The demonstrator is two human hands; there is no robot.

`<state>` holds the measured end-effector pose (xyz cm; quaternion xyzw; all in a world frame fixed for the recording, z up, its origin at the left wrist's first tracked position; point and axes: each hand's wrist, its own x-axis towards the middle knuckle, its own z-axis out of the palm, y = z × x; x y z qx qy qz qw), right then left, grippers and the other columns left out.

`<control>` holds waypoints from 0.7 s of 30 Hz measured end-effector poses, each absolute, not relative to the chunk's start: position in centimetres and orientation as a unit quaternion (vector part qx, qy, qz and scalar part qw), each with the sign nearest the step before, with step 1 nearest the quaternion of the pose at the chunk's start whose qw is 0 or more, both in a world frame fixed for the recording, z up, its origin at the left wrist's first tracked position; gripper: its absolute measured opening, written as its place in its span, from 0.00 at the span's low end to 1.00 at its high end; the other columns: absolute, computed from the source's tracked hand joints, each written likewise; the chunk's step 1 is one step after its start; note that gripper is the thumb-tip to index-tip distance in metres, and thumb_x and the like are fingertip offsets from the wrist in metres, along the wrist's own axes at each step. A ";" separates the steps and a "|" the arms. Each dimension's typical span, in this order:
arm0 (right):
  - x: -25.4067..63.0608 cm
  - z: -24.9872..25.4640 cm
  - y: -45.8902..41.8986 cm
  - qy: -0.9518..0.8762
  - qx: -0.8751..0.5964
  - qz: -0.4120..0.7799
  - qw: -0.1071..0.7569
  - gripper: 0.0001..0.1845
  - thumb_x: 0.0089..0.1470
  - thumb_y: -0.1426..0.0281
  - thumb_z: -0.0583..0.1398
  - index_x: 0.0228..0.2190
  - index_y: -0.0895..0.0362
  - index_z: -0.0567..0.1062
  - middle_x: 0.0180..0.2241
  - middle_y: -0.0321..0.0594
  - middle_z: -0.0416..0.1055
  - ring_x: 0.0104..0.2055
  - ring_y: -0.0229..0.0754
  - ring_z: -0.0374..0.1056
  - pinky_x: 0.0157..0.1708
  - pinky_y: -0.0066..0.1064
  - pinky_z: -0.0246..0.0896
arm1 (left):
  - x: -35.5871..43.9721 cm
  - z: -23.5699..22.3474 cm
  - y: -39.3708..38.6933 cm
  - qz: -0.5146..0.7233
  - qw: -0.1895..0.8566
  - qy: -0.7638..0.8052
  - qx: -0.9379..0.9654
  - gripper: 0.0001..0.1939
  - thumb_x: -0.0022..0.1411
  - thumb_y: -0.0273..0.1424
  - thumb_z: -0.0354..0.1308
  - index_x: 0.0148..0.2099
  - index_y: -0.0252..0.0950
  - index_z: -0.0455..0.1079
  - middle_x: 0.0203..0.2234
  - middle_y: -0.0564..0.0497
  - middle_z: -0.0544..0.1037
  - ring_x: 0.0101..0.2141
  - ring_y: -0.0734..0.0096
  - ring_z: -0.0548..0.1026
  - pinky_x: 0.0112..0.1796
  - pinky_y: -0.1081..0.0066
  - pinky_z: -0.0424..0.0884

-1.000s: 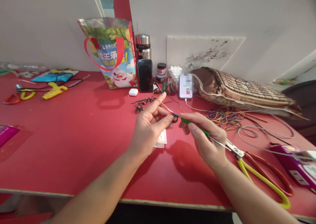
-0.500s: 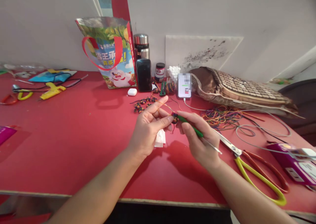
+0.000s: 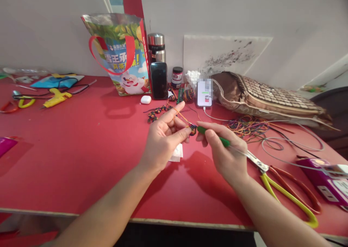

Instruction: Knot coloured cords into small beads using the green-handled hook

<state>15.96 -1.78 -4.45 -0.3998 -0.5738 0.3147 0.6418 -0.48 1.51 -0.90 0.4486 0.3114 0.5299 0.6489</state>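
Note:
Between thumb and fingers, my left hand [image 3: 164,140] pinches a small dark multicoloured crochet piece [image 3: 193,130]. Orange yarn [image 3: 182,115] runs from the piece over my raised left index finger. My right hand [image 3: 227,149] is closed around the green handle of a crochet hook [image 3: 214,135]. The hook's tip meets the top edge of the piece, and its thin metal shaft sticks out behind the handle. Under my left hand lies a white paper scrap [image 3: 177,153]. Beyond it rests a string of small multicoloured crocheted pieces [image 3: 154,114].
Scissors [image 3: 262,166] with red and yellow handles lie beside my right forearm, near a yarn tangle [image 3: 246,127] and a purple power strip [image 3: 323,178]. At the back stand a gift bag [image 3: 125,58], a black phone [image 3: 159,81], a lit phone [image 3: 204,93] and a brown bag [image 3: 272,98].
My right hand and the hook have shifted slightly right, away from my left hand, and the hook lies at a flatter angle. The left hand keeps its pinch. The view has shifted slightly.

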 end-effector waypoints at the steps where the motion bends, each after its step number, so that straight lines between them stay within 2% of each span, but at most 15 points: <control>1: 16.0 -4.4 -2.0 -0.614 -0.408 0.246 0.629 0.11 0.67 0.66 0.66 0.49 0.46 0.86 0.33 0.39 0.82 0.32 0.41 0.74 0.34 0.35 0.72 | -0.4 -0.9 1.5 0.529 0.650 0.312 0.447 0.34 0.57 0.26 0.75 0.65 0.39 0.77 0.25 0.57 0.78 0.26 0.76 0.74 0.31 0.72 0.71; 4: 15.8 -4.4 -2.3 -0.677 -0.390 0.121 0.611 0.17 0.67 0.70 0.66 0.55 0.47 0.84 0.40 0.43 0.83 0.39 0.45 0.78 0.38 0.38 0.75 | -0.3 -0.9 1.5 0.516 0.683 0.299 0.421 0.34 0.55 0.27 0.77 0.64 0.37 0.78 0.25 0.57 0.78 0.25 0.76 0.74 0.29 0.73 0.70; 6: 15.6 -4.6 -2.3 -0.669 -0.383 0.131 0.623 0.18 0.68 0.69 0.65 0.57 0.46 0.83 0.41 0.43 0.83 0.39 0.45 0.77 0.40 0.38 0.75 | -0.4 -0.9 1.6 0.508 0.703 0.289 0.406 0.31 0.54 0.27 0.77 0.61 0.37 0.80 0.25 0.57 0.78 0.24 0.77 0.74 0.29 0.73 0.70; 9: 15.3 -5.2 -2.0 -0.607 -0.380 0.247 0.652 0.15 0.69 0.64 0.65 0.54 0.44 0.85 0.39 0.41 0.82 0.37 0.43 0.76 0.40 0.38 0.74 | -0.7 -1.0 2.0 0.502 0.720 0.274 0.393 0.27 0.54 0.25 0.76 0.57 0.37 0.82 0.25 0.57 0.78 0.24 0.77 0.74 0.30 0.72 0.71; 12: 15.2 -5.5 -1.5 -0.528 -0.357 0.375 0.673 0.13 0.68 0.56 0.66 0.48 0.44 0.88 0.35 0.40 0.81 0.34 0.42 0.74 0.37 0.38 0.73 | -1.0 -1.0 2.3 0.497 0.730 0.265 0.386 0.27 0.53 0.24 0.76 0.56 0.37 0.82 0.25 0.57 0.78 0.24 0.77 0.75 0.31 0.71 0.71; 17: 15.4 -4.9 -0.9 -0.461 -0.348 0.454 0.679 0.15 0.60 0.50 0.71 0.39 0.47 0.90 0.33 0.40 0.81 0.30 0.40 0.68 0.33 0.37 0.69 | -1.0 -0.9 2.3 0.501 0.714 0.270 0.409 0.27 0.54 0.23 0.75 0.57 0.39 0.82 0.27 0.57 0.77 0.24 0.77 0.74 0.29 0.71 0.70; 21: 15.8 -4.5 -0.6 -0.409 -0.338 0.533 0.659 0.17 0.55 0.49 0.73 0.36 0.49 0.89 0.30 0.39 0.80 0.29 0.39 0.67 0.33 0.36 0.69 | -1.0 -0.6 2.1 0.505 0.699 0.273 0.426 0.26 0.54 0.22 0.74 0.56 0.39 0.83 0.27 0.58 0.76 0.24 0.78 0.73 0.29 0.72 0.71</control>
